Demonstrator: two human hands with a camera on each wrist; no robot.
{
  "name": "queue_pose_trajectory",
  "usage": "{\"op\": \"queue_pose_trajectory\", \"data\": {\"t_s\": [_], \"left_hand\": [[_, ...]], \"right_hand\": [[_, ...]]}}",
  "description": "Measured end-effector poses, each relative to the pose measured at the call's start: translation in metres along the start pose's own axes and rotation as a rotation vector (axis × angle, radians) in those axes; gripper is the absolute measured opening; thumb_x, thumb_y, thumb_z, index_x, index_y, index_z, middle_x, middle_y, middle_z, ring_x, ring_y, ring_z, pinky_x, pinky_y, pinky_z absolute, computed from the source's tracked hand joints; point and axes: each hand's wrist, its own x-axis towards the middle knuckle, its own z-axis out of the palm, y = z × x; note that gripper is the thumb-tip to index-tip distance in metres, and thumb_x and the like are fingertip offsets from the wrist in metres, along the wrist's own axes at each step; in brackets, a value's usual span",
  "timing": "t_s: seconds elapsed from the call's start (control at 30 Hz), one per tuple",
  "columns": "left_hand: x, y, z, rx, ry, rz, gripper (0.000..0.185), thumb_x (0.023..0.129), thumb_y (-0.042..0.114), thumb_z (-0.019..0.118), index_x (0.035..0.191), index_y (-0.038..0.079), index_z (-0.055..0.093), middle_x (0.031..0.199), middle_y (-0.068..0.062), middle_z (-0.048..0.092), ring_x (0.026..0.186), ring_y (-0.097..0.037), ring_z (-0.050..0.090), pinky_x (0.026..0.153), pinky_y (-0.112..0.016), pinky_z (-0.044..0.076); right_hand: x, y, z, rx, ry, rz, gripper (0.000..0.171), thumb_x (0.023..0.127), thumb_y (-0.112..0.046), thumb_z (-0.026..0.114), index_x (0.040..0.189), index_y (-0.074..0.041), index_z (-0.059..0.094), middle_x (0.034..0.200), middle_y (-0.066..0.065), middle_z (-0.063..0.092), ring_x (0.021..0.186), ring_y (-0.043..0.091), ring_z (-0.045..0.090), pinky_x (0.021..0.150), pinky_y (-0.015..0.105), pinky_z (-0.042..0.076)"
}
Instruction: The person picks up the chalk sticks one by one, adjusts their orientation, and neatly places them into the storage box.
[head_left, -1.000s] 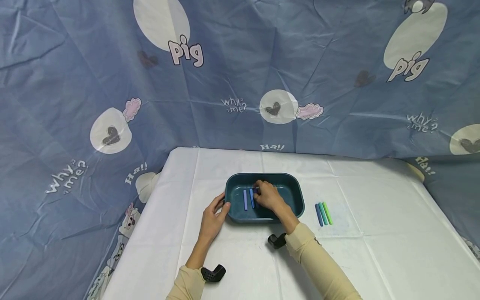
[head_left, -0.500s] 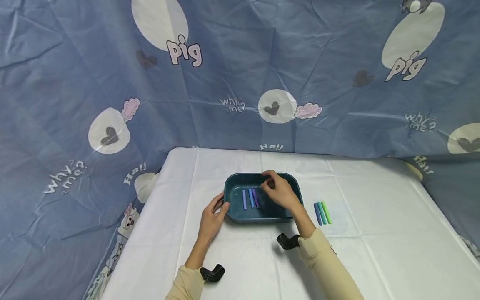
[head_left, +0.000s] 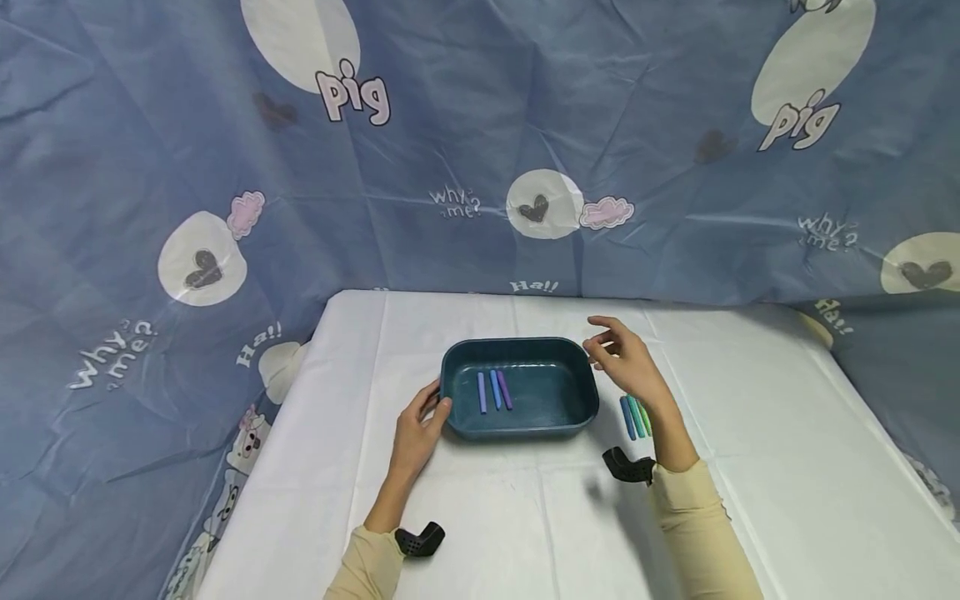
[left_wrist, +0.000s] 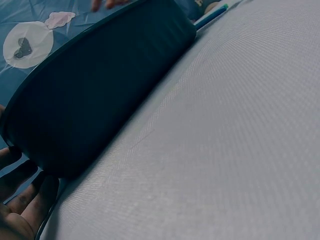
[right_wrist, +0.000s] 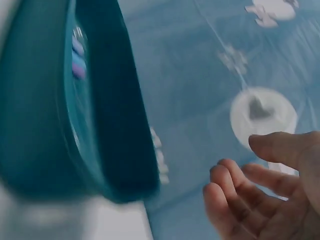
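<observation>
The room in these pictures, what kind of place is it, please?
Probably a makeshift recording booth, not a lived-in room: a blue cartoon-print sheet hangs as backdrop, a white cloth covers the table, and a teal tray holds chalk sticks.

Long beige sleeves (head_left: pixel 693 533) cover both my arms down to the wrists, leaving my left hand (head_left: pixel 417 431) and right hand (head_left: pixel 628 367) bare, with no rings or gloves. A small black camera mount (head_left: pixel 417 540), perforated with tiny holes, is strapped at my left wrist. A matching black mount (head_left: pixel 627 467) sits at my right wrist.
</observation>
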Motion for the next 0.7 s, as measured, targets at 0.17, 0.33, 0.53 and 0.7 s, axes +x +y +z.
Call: {"op": "queue_pose_trajectory", "data": {"t_s": [0.17, 0.33, 0.53, 0.7], "left_hand": [[0.001, 0.000, 0.000, -0.002, 0.003, 0.001, 0.047, 0.094, 0.021, 0.060, 0.135, 0.002, 0.049, 0.135, -0.018, 0.054, 0.123, -0.029, 0.055, 0.095, -0.036, 0.051], [0.002, -0.002, 0.001, -0.008, -0.004, 0.000, 0.047, 0.094, 0.021, 0.059, 0.136, 0.002, 0.049, 0.136, -0.018, 0.053, 0.124, -0.029, 0.054, 0.095, -0.035, 0.051], [0.003, -0.003, 0.002, -0.010, -0.006, -0.009, 0.046, 0.094, 0.021, 0.059, 0.136, 0.004, 0.049, 0.136, -0.017, 0.053, 0.125, -0.028, 0.054, 0.096, -0.035, 0.051], [0.003, -0.003, 0.002, -0.011, -0.011, -0.017, 0.047, 0.094, 0.022, 0.059, 0.137, 0.004, 0.048, 0.136, -0.017, 0.053, 0.125, -0.027, 0.053, 0.097, -0.036, 0.050]], "right_hand": [[-0.012, 0.023, -0.031, -0.022, -0.040, 0.085, 0.054, 0.096, -0.027, 0.056, 0.143, -0.008, 0.037, 0.108, 0.021, 0.061, 0.083, 0.020, 0.067, 0.072, 0.025, 0.057], [-0.028, 0.052, -0.054, -0.025, -0.087, 0.149, 0.058, 0.096, -0.026, 0.055, 0.145, -0.004, 0.033, 0.109, 0.025, 0.059, 0.079, 0.015, 0.067, 0.071, 0.022, 0.057], [-0.041, 0.079, -0.062, -0.036, -0.164, 0.187, 0.056, 0.096, -0.019, 0.056, 0.142, 0.003, 0.033, 0.101, 0.027, 0.059, 0.075, 0.022, 0.064, 0.068, 0.027, 0.056], [-0.043, 0.095, -0.059, -0.103, -0.226, 0.173, 0.053, 0.095, -0.012, 0.056, 0.138, 0.010, 0.035, 0.093, 0.026, 0.063, 0.072, 0.022, 0.063, 0.064, 0.031, 0.055]]}}
